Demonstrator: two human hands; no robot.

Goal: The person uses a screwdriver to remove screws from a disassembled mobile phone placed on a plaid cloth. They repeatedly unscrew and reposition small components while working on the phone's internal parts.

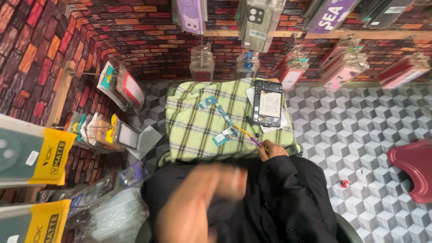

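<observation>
Purple-tipped tool point(250, 137) pinched in right hand point(271, 150) might gouge the blue board point(225, 135); blurry left hand point(198, 207), grip unclear.

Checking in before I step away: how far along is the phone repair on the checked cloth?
Done: the phone lies opened, circuit boards out on the checked cloth. In hand: the right hand holds a thin tool; the left hand is blurred. Left: boards not refitted.

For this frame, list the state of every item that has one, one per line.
Phone: back off, insides exposed, lying flat on the cloth.
Checked cloth: spread flat.
Circuit boards: loose on the cloth.
Purple tool: held in right hand.
Left hand: raised, blurred, grip unreadable.
Red stool: upright, unoccupied.
</observation>
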